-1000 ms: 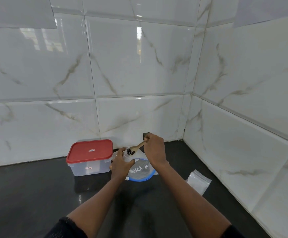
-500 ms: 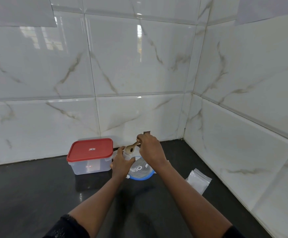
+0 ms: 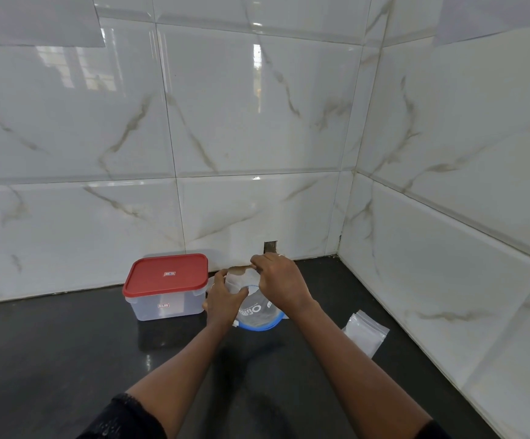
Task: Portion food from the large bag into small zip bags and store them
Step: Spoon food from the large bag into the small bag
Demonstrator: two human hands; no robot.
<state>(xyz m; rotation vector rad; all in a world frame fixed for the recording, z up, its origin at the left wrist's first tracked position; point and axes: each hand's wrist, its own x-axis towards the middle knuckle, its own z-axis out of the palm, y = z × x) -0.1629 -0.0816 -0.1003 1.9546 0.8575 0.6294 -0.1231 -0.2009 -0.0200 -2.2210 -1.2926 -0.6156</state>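
My left hand (image 3: pixel 224 299) grips a small clear zip bag (image 3: pixel 238 280) upright by its side. My right hand (image 3: pixel 281 285) holds a wooden spoon (image 3: pixel 240 269) tipped over the small bag's mouth. Under both hands lies the large bag (image 3: pixel 257 315), clear with a blue edge and white lettering, on the black counter (image 3: pixel 67 359). What is in the spoon cannot be made out. A stack of empty small zip bags (image 3: pixel 366 332) lies to the right by the side wall.
A clear plastic box with a red lid (image 3: pixel 167 285) stands shut at the back wall, just left of my left hand. Tiled walls meet in a corner behind and to the right. A small dark hole (image 3: pixel 270 247) sits low in the back wall.
The spoon carried dark food one second ago; my right hand has since turned it over the small bag's mouth. Both hands stayed almost in place.
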